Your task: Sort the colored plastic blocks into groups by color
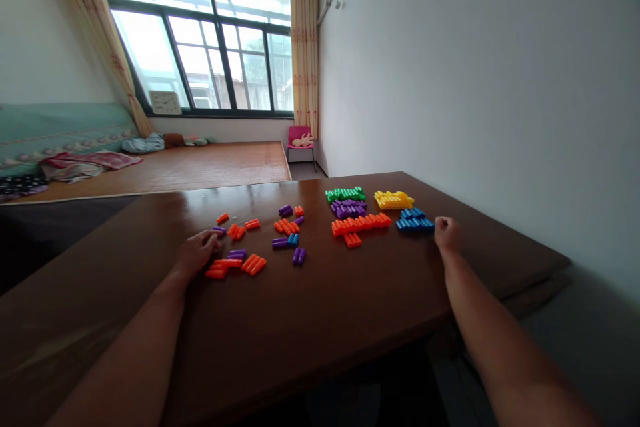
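Small ribbed plastic tubes in several colours lie on the dark brown table. My left hand rests at the left group, fingers curled together, its fingertips at a purple tube. Near it are loose orange tubes and a purple pair. My right hand is closed beside the blue tubes; whatever its fingers hold is hidden. Left of the blue pile lie a long orange row, purple tubes and green tubes. Yellow tubes lie behind the blue ones.
A white wall runs along the right side. Beyond the table stands a low bed with cloths at its left. A pink chair is in the far corner, and a square clock leans at the window.
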Tool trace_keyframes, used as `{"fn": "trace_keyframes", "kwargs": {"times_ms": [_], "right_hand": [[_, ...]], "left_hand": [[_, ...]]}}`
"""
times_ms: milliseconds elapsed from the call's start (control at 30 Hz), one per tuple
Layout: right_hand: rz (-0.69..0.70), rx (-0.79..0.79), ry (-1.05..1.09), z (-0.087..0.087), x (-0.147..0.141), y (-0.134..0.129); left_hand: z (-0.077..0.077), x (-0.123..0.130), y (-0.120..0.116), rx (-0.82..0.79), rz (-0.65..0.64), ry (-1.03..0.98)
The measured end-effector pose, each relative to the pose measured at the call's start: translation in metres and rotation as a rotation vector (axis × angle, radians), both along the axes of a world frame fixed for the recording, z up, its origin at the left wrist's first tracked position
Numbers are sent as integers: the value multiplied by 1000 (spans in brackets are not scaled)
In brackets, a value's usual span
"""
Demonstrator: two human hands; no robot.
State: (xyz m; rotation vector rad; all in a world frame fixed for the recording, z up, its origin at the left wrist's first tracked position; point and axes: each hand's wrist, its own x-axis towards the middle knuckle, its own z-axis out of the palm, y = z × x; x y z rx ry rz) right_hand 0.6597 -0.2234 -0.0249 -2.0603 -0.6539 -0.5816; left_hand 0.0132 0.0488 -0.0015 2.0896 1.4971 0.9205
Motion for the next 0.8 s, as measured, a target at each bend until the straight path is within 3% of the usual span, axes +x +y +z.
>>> {"fn": "trace_keyframes", "kwargs": {"times_ms": [67,167,267,367,467,600,800], "right_hand": [[33,66,-126,5,-10,1],[210,123,-326,19,-49,11],[536,34,-434,34,-121,31],[958,-173,-437,43,-207,58],[1180,-336,-388,47,-275,88],[1158,-472,-262,48,-322,124],[1087,-591,-181,39,-331,154]], "left_hand": [[-1,1,-2,14,1,6],[0,3,-5,24,5,28],[1,6,-8,15,14,22],[4,8,-13,15,17,11],[7,9,-17,13,11,1],[8,9,-18,14,23,19],[6,8,-13,-2,34,57]]}}
